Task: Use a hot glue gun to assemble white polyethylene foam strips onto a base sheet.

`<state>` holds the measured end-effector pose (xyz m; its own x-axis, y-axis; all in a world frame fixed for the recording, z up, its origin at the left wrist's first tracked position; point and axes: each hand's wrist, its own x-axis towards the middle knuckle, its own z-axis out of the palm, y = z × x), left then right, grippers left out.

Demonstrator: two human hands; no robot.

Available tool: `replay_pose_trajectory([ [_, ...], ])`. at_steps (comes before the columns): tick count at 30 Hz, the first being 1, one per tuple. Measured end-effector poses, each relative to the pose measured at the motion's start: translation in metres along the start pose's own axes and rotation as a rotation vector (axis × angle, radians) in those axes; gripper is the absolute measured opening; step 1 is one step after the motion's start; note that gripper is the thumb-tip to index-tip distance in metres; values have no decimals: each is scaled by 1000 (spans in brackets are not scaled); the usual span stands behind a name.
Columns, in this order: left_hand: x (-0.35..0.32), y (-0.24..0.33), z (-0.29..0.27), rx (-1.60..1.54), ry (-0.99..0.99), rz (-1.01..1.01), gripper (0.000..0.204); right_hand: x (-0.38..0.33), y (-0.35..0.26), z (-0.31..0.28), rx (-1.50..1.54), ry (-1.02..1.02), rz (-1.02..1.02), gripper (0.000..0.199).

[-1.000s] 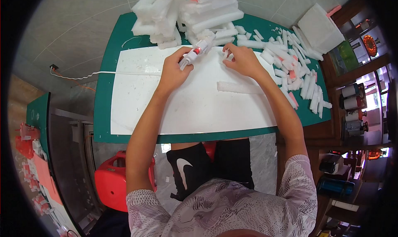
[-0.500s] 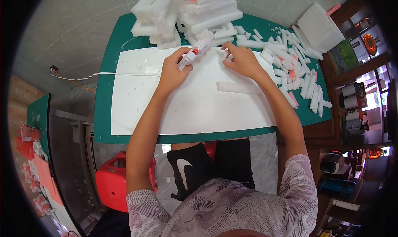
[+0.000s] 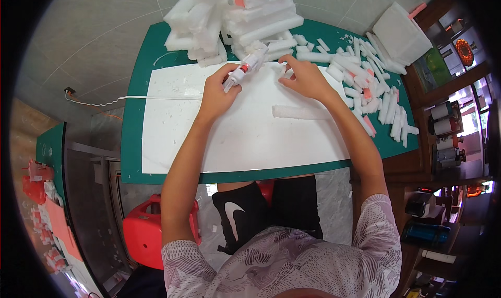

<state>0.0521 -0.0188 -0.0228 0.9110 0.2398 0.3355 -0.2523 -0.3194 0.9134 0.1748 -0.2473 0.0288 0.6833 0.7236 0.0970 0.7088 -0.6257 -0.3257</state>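
Observation:
My left hand (image 3: 218, 92) is closed around a translucent white glue gun (image 3: 251, 63) with a red part inside, a white cord running off to the left. Its far end points away from me, toward the stacked foam. Across from it, my right hand (image 3: 307, 79) is curled, thumb and forefinger pinching what looks like a small white foam piece (image 3: 284, 70); most of it is hidden by the fingers. A white foam strip (image 3: 300, 112) lies on the white board (image 3: 245, 141) near my right wrist, touched by neither hand.
Tall stacks of white foam strips (image 3: 261, 24) stand at the table's far edge. Loose foam pieces (image 3: 368, 81), some with pink, cover the right side of the green table (image 3: 133, 141). A red stool (image 3: 143, 235) is below left, dark shelves (image 3: 443, 157) on the right.
Both hands stay almost in place, still holding the glue gun and the small piece. The whole view has shifted very slightly.

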Motion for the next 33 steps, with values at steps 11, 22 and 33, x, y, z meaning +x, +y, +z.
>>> replay_pose_trajectory([
  [11, 0, 2, -2, -23, -6, -21, 42, -10, 3, -11, 101, -17, -75, 71],
  [22, -3, -5, -1, -58, 10, 17, 41, -101, 70, -60, 255, 300, 154, 59],
  [33, -1, 1, 2, -67, 9, -101, 39, -200, 171, -82, 110, 519, 510, 31],
])
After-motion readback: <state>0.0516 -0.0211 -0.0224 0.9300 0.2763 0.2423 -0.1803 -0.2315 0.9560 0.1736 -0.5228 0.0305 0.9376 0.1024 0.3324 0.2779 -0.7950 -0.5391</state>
